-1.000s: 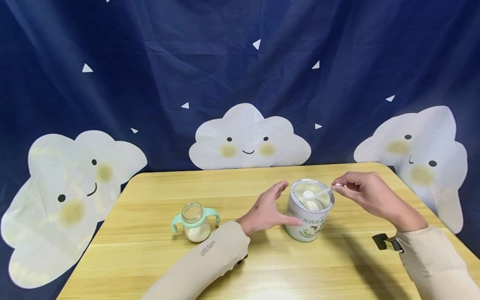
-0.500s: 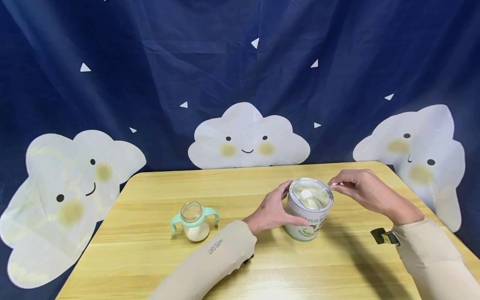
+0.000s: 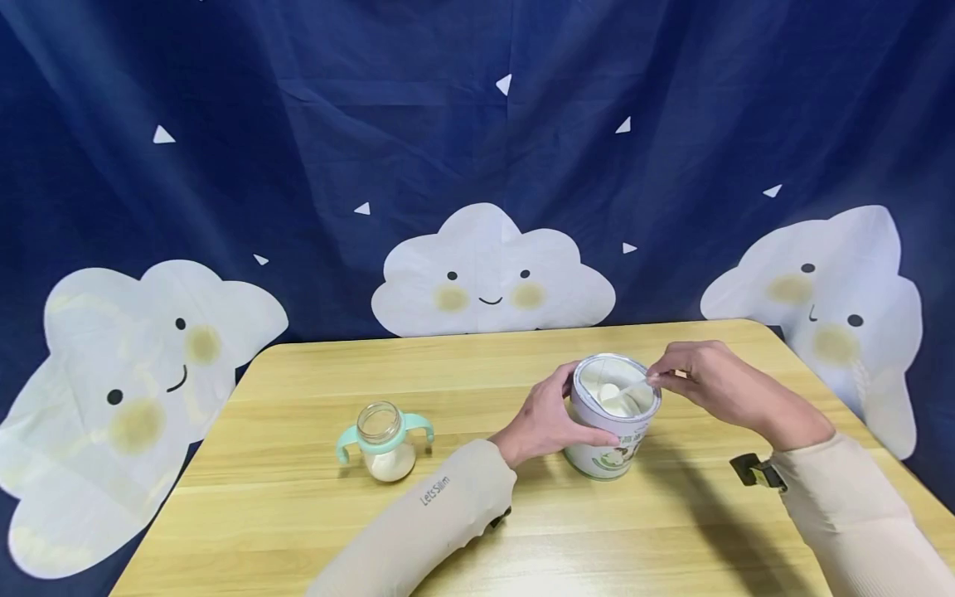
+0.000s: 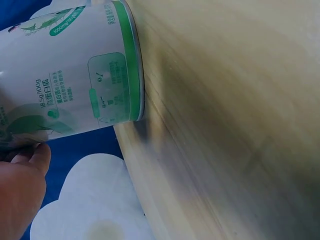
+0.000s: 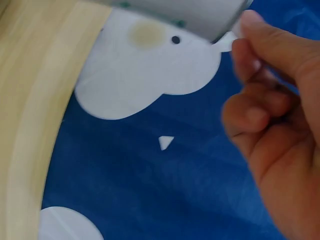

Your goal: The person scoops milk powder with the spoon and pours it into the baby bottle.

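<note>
A white milk powder can with green print stands uncovered on the table. My left hand grips its left side, thumb across the front. In the left wrist view, fingertips press against the can wall. My right hand pinches the thin handle of a white scoop at the can's right rim. The scoop's round end lies inside the can, over pale powder. In the right wrist view, thumb and forefinger meet beside the can's rim, other fingers curled.
A clear baby bottle with mint-green handles stands uncapped to the left, holding something whitish. The wooden table ends at a dark blue curtain printed with smiling white clouds.
My left hand has moved right and closed round the can. My right hand has shifted slightly left toward the rim, bringing the scoop further into the can.
</note>
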{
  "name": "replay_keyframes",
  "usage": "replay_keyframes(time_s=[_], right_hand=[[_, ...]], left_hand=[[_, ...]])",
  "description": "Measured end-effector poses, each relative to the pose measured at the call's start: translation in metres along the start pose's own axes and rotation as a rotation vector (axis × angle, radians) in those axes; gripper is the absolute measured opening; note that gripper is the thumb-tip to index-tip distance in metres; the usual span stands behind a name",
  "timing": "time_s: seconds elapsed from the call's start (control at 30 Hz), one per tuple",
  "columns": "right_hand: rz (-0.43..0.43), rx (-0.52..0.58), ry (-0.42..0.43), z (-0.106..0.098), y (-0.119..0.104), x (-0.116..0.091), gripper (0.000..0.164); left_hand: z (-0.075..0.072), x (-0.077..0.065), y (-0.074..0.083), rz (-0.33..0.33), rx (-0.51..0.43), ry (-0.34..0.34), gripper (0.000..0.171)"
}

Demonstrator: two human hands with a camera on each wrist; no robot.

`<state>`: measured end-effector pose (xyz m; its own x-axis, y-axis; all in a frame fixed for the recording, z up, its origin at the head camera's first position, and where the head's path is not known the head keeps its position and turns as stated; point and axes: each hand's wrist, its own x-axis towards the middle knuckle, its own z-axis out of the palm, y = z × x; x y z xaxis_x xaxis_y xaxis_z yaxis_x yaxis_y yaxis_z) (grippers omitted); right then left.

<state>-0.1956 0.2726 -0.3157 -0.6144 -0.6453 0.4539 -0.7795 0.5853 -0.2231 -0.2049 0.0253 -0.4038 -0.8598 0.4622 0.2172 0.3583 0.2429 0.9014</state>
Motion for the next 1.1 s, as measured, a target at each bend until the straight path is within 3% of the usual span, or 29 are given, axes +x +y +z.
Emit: replay_keyframes(time_s=[0.23,0.37,0.57,0.83,1.1], right_hand=[[0.031,0.02,-0.134,-0.007,-0.007,0.006,0.013],[0.03,0.097,-0.221,-0.008,-0.008,0.009,0.011],[0.123,0.249,-0.293,-0.007,-0.009,0.009,0.015],[0.249,0.504,-0.275,0.0,-0.001,0.001,0.02],[0.517,0.633,-0.177,0.007,0.0,-0.002,0.022]], left_hand=[[-0.001,0.0,0.001,-0.016,0.009,0.008,0.098],[-0.001,-0.001,0.0,-0.023,0.009,0.007,0.099],[0.0,-0.002,-0.001,-0.025,0.01,0.007,0.098],[0.001,-0.002,-0.002,-0.029,0.003,0.011,0.098],[0.001,-0.001,-0.002,-0.01,0.016,0.012,0.099]])
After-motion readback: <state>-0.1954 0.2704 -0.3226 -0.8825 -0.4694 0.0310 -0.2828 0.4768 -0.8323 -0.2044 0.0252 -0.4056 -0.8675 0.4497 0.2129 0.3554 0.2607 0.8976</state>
